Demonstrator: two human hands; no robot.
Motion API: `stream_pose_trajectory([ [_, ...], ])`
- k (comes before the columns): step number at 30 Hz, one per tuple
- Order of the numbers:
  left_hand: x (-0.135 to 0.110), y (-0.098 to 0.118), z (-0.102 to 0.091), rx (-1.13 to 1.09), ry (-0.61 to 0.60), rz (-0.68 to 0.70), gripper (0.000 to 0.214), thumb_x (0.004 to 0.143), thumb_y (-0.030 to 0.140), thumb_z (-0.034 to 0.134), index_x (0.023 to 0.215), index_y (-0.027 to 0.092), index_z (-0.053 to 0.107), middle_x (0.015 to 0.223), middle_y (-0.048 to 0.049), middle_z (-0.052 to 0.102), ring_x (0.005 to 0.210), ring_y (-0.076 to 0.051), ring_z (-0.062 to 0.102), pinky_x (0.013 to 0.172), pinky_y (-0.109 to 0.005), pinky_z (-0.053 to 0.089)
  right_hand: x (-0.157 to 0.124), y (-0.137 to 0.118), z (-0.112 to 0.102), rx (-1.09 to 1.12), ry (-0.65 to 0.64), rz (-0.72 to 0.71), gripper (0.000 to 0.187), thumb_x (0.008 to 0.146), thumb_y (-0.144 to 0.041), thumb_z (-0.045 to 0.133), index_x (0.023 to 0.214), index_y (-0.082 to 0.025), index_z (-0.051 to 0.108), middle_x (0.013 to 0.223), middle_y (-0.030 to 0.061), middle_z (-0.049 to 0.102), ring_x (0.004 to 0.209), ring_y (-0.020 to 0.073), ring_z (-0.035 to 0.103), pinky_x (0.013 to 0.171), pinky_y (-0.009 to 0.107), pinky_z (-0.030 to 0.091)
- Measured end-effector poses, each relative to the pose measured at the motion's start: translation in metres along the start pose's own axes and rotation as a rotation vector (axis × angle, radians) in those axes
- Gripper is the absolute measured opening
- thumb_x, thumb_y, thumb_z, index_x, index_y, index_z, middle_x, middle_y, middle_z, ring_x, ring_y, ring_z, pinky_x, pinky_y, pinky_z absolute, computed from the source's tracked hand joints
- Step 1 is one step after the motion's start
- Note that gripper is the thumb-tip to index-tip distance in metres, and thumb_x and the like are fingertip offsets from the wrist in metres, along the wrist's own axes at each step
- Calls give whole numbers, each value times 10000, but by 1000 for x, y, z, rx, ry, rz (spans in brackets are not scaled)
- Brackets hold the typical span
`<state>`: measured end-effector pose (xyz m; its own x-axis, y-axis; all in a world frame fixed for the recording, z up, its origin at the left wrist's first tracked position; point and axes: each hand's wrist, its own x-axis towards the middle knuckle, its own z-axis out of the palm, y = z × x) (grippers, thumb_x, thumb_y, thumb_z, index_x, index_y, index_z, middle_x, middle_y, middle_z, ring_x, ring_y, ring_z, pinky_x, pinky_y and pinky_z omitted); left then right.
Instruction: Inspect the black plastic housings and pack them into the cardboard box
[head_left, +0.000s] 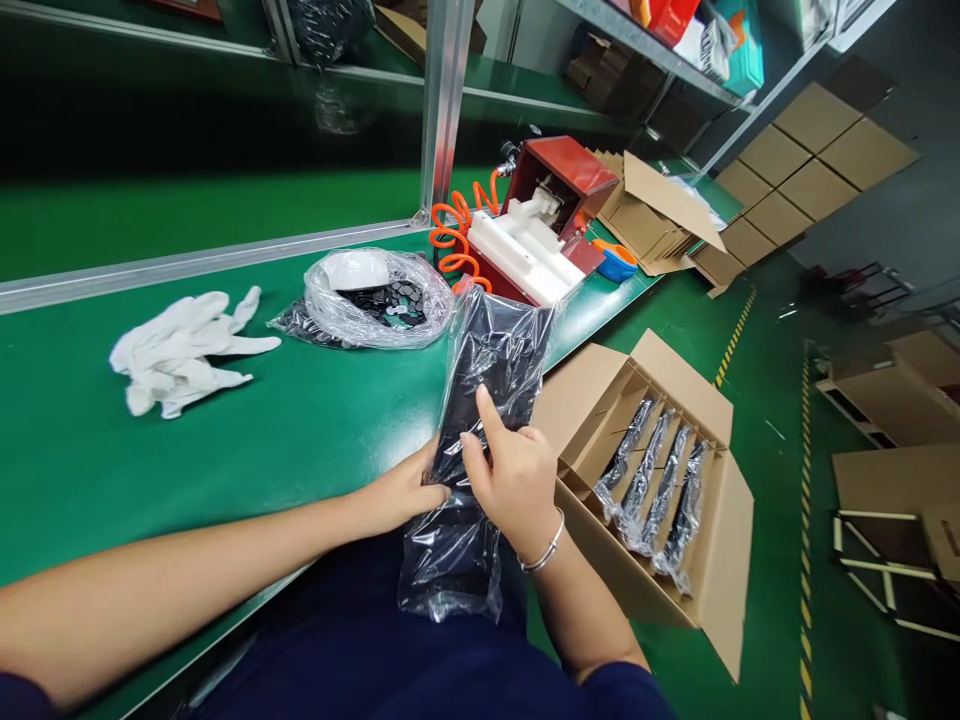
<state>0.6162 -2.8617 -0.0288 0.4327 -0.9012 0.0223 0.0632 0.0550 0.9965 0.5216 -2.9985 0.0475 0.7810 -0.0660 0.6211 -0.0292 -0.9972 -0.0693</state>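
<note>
A long black part in a clear plastic bag (491, 350) is held tilted in front of my body, over the table's front edge. My left hand (409, 490) grips its left side, thumb across the front and fingers behind. Over the bag's middle is my right hand (517, 470), index finger stretched out along the plastic and thumb apart; the other fingers are curled and partly hidden. To the right, an open cardboard box (724, 520) with dividers holds several similar bagged black parts (664, 480) standing in a row.
On the green table (315, 430) lie white gloves (191, 345) and an open plastic bag of small black pieces (375, 300). Behind stand a red-and-white device (532, 240) with an orange coiled hose (454, 235), a blue-orange tape roll (616, 262) and folded cardboard (652, 215).
</note>
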Motion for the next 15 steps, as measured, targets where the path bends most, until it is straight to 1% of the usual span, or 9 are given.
stream_pose_trajectory([
  [2,0,-1,0,-3,6,-2,705,672,185,612,1374,181,548,1533,-100,534,1491,-396,366,1284,-541,196,1,-1,2,-25,-23,27,437,1063,-280,442,1358,-38,653,577,-6,655,482,122,489,607,318,338],
  [4,0,-1,0,-13,20,-14,705,663,182,622,1366,180,563,1515,-102,553,1486,-401,375,1281,-544,204,1,-2,3,-42,-50,46,430,1060,-276,444,1358,-50,655,602,-3,676,494,121,509,616,319,339],
  [7,-1,0,0,-41,34,-39,694,668,188,635,1360,181,579,1484,-103,583,1454,-404,426,1261,-544,263,-2,-2,1,-37,-62,45,432,1063,-278,431,1357,-52,653,610,-1,686,505,119,523,627,314,347],
  [9,-1,1,0,-72,29,-52,694,687,211,651,1377,183,575,1463,-107,601,1424,-404,465,1234,-541,321,-7,0,-3,-30,-38,60,443,1064,-285,423,1354,-37,648,612,6,690,512,122,532,627,315,352],
  [12,-1,4,2,-119,16,-76,716,714,247,676,1417,186,553,1427,-111,628,1387,-398,507,1193,-525,390,-14,6,-7,-40,-18,130,456,1060,-273,423,1364,-3,630,588,4,675,500,127,525,619,320,351],
  [15,-2,4,2,-132,12,-109,744,712,246,692,1438,187,536,1404,-110,643,1347,-384,546,1173,-493,421,-18,12,-5,-74,-51,179,454,1060,-260,419,1376,-4,622,632,14,707,488,125,516,616,327,350],
])
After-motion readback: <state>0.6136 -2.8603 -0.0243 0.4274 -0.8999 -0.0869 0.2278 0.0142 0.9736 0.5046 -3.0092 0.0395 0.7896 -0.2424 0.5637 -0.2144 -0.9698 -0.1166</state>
